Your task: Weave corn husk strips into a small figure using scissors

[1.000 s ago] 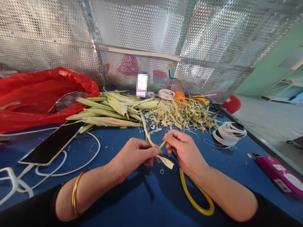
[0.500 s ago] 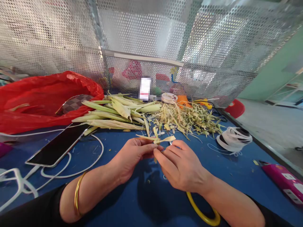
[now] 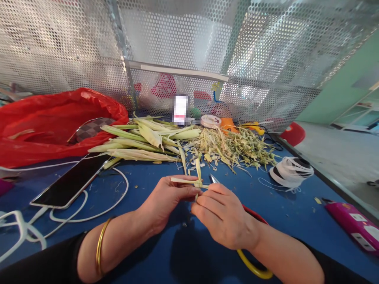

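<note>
My left hand [image 3: 168,201] is closed, thumb and fingers pinching a small crossed piece of corn husk [image 3: 199,183]. One pale strip of it points left and another stands upward. My right hand [image 3: 226,215] meets it from the other side, fingertips pinched at the husk's right and lower ends; fingers partly hide what they grip. Scissors [image 3: 213,180] show a metal tip beyond the right knuckles, with a red and a yellow handle loop either side of the wrist. Whether they lie below that hand or in its palm, I cannot tell.
Behind the hands lie corn husks [image 3: 142,144] and a pile of dried trimmings [image 3: 237,146]. A phone [image 3: 71,181] with white cables and a red plastic bag [image 3: 53,118] are left. A white ribbon spool [image 3: 291,173] and a magenta pouch [image 3: 352,225] stand right.
The husk piece has turned and dropped slightly, its upright strip now standing taller. My right hand has shifted a little down, showing more of the scissor tip and the red handle.
</note>
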Demonstrator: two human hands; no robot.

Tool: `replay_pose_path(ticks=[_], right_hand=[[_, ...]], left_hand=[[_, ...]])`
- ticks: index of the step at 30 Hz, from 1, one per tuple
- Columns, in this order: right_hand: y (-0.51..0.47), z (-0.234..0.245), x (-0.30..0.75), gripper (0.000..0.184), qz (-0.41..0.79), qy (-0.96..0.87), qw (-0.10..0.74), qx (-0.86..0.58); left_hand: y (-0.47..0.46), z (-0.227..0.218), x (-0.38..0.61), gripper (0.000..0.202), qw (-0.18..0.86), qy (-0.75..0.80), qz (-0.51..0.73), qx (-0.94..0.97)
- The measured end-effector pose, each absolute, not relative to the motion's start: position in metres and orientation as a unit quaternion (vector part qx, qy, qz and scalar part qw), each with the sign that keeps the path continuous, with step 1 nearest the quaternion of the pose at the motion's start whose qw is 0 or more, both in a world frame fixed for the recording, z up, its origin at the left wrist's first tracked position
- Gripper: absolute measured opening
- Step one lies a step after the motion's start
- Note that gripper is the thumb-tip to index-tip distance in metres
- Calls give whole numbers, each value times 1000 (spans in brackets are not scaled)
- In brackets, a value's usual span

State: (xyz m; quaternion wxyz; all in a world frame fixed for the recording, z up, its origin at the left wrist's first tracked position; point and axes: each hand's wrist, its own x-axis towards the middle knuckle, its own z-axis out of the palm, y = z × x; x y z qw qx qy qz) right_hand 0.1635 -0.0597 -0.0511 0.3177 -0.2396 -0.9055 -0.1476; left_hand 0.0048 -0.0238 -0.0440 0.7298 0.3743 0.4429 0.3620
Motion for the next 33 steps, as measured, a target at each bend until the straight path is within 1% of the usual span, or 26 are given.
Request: replay_pose_path(ticks=[4, 7, 10, 12, 14, 15, 17, 19, 20, 25, 29, 33], right_hand=[[-60, -53, 162, 23, -151, -911, 316, -217], [-62, -54, 161, 21, -167, -919, 296, -200], [-63, -52, 162, 23, -173, -918, 286, -211], [-61, -49, 164, 20, -184, -885, 326, -276], [-57, -46, 168, 22, -191, -834, 354, -379], [-55, -46, 170, 21, -184, -818, 345, -422], [-50, -45, 172, 18, -149, -821, 289, -469], [-48, -46, 171, 23, -116, -841, 244, -469], [-48, -47, 170, 26, -113, -844, 237, -467], [-54, -51, 163, 28, -143, -852, 228, -449], [-58, -43, 166, 25, -116, -868, 206, -437], [-62, -30, 172, 28, -87, -872, 221, -428]], left_hand=[[-25, -45, 5, 29, 732, 444, 361, 371], [-26, -47, 5, 29, 733, 442, 357, 374], [-23, -47, 3, 27, 736, 434, 359, 374], [-20, -45, 1, 22, 737, 424, 365, 380], [-16, -42, -1, 17, 732, 419, 369, 389], [-15, -41, -2, 16, 731, 419, 368, 394], [-13, -38, -4, 15, 728, 422, 360, 403], [-14, -37, -4, 14, 731, 418, 345, 415], [-15, -36, -4, 15, 734, 414, 333, 422], [-19, -39, -1, 29, 726, 424, 291, 456], [-18, -40, -1, 27, 716, 421, 279, 481], [-16, -35, -3, 25, 718, 404, 254, 507]])
